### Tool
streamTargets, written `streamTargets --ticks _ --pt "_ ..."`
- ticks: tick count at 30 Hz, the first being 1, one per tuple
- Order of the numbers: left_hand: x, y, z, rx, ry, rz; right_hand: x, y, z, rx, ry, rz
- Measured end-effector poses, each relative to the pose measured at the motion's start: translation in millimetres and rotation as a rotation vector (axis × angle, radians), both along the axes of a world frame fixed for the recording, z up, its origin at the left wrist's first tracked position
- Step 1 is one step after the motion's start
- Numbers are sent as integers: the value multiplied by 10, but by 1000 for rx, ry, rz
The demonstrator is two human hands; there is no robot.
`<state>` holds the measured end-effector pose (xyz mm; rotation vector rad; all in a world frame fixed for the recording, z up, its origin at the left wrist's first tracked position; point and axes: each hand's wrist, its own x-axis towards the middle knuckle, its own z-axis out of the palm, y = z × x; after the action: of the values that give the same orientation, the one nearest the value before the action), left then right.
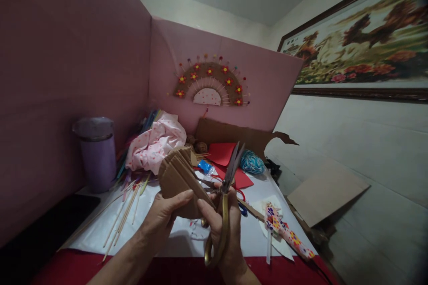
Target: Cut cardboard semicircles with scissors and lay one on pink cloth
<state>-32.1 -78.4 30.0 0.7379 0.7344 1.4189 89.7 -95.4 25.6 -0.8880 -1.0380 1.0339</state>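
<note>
A brown piece of cardboard (179,182) with a rounded edge and creased ridges is held up above the white-covered table. My left hand (162,220) grips its lower left side, thumb flat on the face. At its lower right edge, the thumb of my right hand (230,236) presses on the board. That same hand also holds large scissors (225,218) with gold-coloured handles; their dark blades point upward, slightly parted, and are clear of the cardboard. Beneath the hands lie small bits that I cannot make out.
Thin wooden sticks (125,213) lie to the left, near a purple bin (98,156) and a dotted pink cloth (160,140). Red paper (222,153) and blue yarn (252,161) sit behind. A flower-patterned glue gun (284,231) rests right. A fan-shaped decoration (187,85) hangs on the pink panel.
</note>
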Motion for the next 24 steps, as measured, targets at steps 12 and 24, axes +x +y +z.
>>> streamTargets --ticks 12,24 --pt "-91 32 92 -31 -109 124 14 -69 -135 -73 17 -14" --pt "-54 37 19 -120 -100 42 28 32 -301 0 -41 -66"
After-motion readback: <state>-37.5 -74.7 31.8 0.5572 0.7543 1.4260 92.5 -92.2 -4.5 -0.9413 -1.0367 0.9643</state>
